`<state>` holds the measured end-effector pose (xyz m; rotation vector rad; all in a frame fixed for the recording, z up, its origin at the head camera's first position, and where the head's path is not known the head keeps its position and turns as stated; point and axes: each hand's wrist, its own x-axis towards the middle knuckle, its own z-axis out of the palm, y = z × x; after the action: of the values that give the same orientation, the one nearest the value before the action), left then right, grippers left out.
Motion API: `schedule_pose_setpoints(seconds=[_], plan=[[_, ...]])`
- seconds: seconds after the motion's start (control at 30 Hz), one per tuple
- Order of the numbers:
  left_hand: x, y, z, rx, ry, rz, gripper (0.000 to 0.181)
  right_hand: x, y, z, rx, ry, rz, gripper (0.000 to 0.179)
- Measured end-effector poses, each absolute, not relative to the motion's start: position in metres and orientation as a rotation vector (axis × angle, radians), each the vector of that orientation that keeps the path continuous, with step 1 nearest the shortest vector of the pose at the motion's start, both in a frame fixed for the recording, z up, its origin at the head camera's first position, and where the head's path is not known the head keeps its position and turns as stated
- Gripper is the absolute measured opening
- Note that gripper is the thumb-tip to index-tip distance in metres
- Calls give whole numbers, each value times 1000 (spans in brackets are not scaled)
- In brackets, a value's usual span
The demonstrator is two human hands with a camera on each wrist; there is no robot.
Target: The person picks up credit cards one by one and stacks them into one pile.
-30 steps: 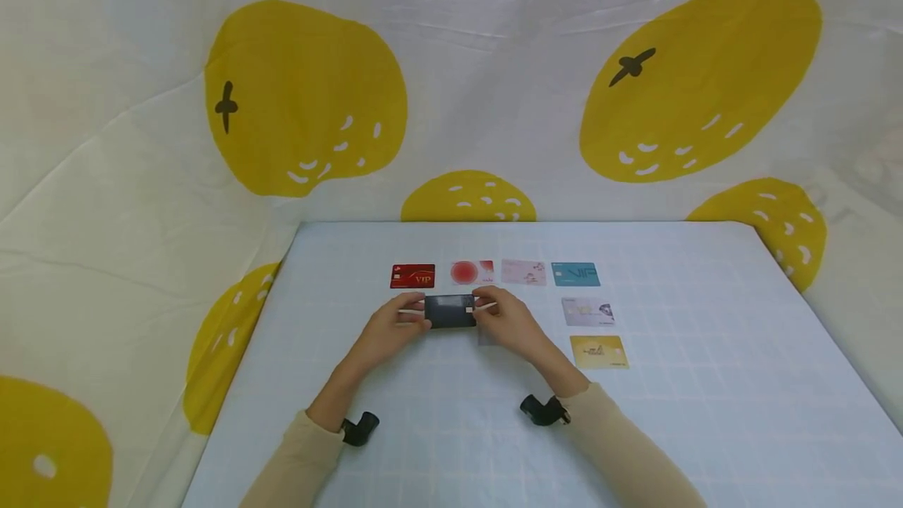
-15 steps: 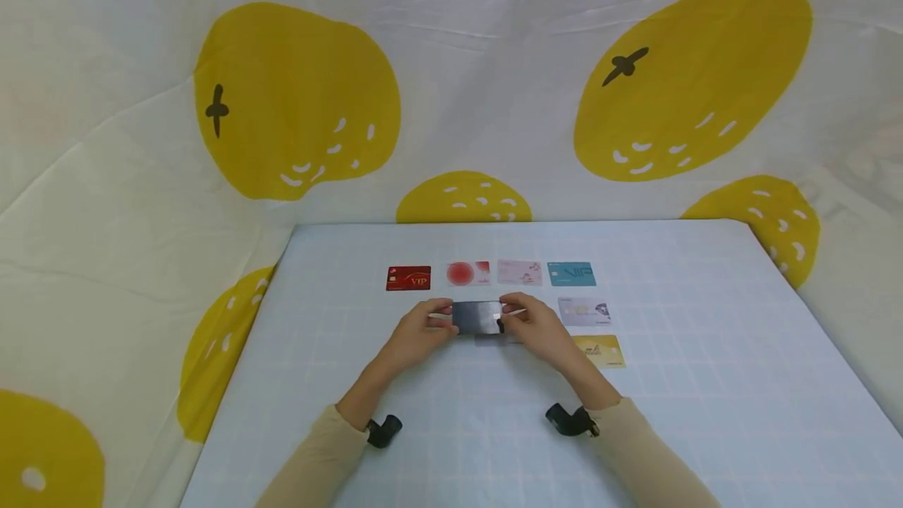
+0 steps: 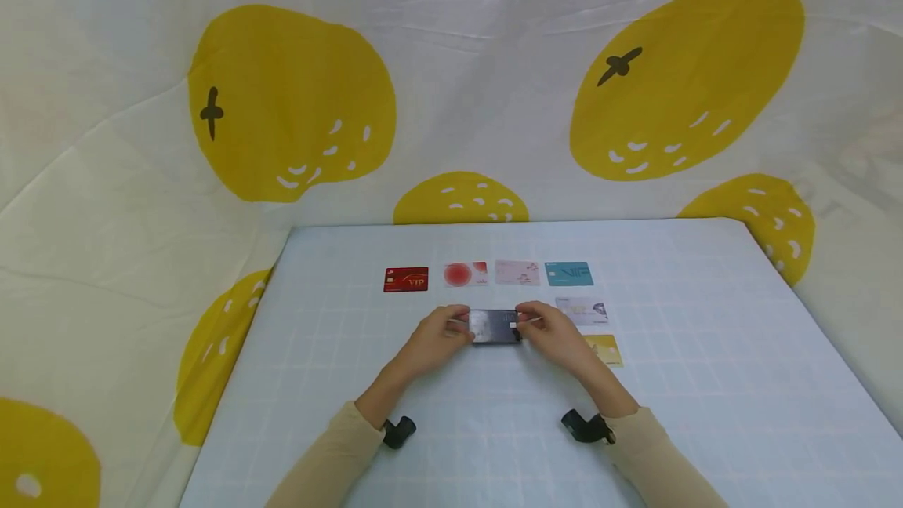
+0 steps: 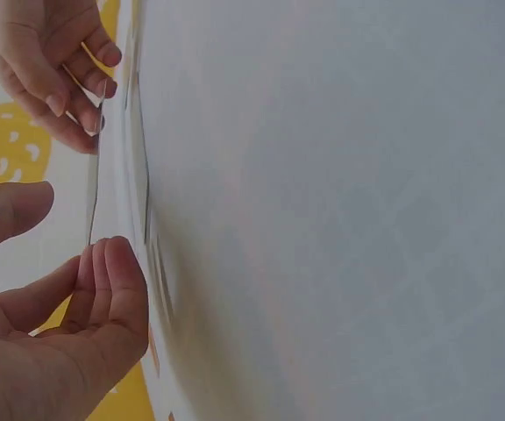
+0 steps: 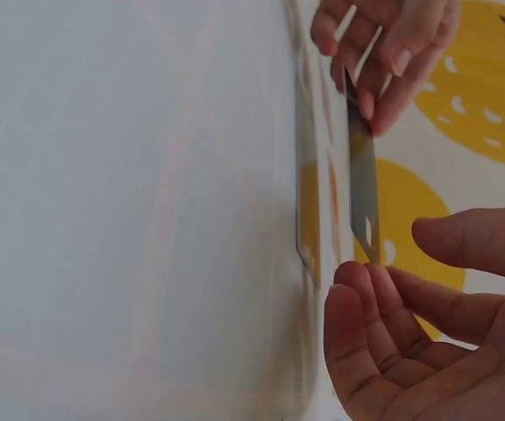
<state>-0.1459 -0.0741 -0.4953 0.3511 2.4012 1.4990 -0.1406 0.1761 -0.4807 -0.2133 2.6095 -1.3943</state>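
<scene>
Hands (image 3: pixel 430 342) (image 3: pixel 559 338) at edges of dark card (image 3: pixel 492 326)

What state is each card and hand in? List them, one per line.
Black card: held up by its ends
Left hand: holding its left end
Right hand: holding its right end
Red card: flat
Circle card: flat
Pink card: flat
Teal card: flat
Silver card: flat
Gold card: flat, partly hidden

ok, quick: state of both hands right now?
Left hand: closed, fingertips holding the left end of a glossy dark rectangular card.
Right hand: closed, fingertips holding the right end of that card.
</scene>
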Motion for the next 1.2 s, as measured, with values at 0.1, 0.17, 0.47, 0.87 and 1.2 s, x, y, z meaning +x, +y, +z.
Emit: schedule_pose_setpoints(seconds=[0.1, 0.17, 0.47, 0.87, 1.2], plan=[[-146, -72, -498, 352, 2430, 1440, 47, -141, 178, -484, -195, 2605, -1381, 32], [-147, -70, -499, 353, 2446, 1408, 47, -142, 178, -486, -176, 2598, -1369, 31], [-149, -65, -502, 367, 2466, 1355, 45, -145, 180, -492, -153, 2613, -1297, 31], [-152, -65, -502, 372, 2533, 1257, 35, -147, 178, -491, -212, 2640, -1258, 32], [-154, -64, -500, 326, 2513, 1240, 37, -147, 176, -492, -173, 2651, -1237, 31]])
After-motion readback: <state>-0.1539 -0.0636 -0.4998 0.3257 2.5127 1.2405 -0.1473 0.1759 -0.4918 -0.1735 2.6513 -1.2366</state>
